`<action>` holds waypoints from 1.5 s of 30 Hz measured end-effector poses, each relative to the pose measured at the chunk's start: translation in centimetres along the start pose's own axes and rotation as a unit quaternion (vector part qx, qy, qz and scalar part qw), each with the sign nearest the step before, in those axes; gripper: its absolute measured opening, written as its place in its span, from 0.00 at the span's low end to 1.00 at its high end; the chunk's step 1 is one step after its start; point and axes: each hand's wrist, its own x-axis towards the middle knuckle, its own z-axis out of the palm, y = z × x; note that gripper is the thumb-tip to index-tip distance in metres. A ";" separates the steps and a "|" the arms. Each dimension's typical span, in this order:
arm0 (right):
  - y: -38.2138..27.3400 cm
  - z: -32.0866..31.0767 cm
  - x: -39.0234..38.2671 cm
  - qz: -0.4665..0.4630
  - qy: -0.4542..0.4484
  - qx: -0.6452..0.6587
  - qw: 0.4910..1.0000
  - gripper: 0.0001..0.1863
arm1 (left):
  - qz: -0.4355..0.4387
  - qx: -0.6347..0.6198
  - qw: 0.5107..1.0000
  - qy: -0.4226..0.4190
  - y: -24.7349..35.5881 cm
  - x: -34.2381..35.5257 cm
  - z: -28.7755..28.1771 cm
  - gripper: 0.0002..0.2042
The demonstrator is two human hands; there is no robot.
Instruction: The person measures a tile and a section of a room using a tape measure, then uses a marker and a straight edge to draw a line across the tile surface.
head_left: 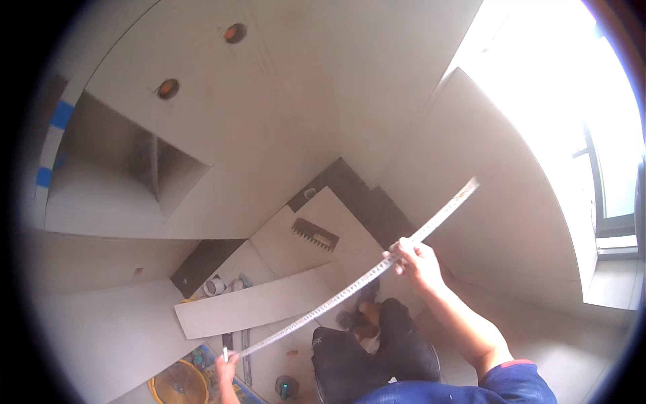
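Observation:
A long white measuring tape point(343, 294) with dark markings runs in a slight curve from lower left to upper right. My right hand point(416, 261) is closed round it, with the tape's free end sticking out past the fingers toward the wall below the window. Lower left, my left hand point(227, 367) is closed at the other end of the tape. A short white stick-like piece point(225, 353) shows upright at its fingers; its kind cannot be made out. Beneath the tape, a long pale tile strip point(249, 311) lies slanted over the floor.
A notched trowel point(315, 235) lies on a pale floor panel. A white pipe fitting point(214, 287), a yellow round tub point(179, 384) and a dark round device point(286, 386) are at lower left. The tiled wall has a recessed niche point(111, 175) and two round holes. A bright window point(612, 155) is at right.

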 end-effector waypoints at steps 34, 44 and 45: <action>46.6 7.6 41.0 0.055 -0.347 -0.127 0.927 0.14 | 0.431 0.166 0.884 0.071 22.2 32.4 47.1 0.08; 46.9 7.3 43.8 0.066 -0.200 -0.051 0.976 0.13 | 0.379 0.199 0.901 0.071 20.8 35.8 46.5 0.04; 46.9 6.8 44.4 0.063 -0.186 -0.021 0.980 0.13 | 0.379 0.202 0.900 0.071 19.9 36.5 46.4 0.04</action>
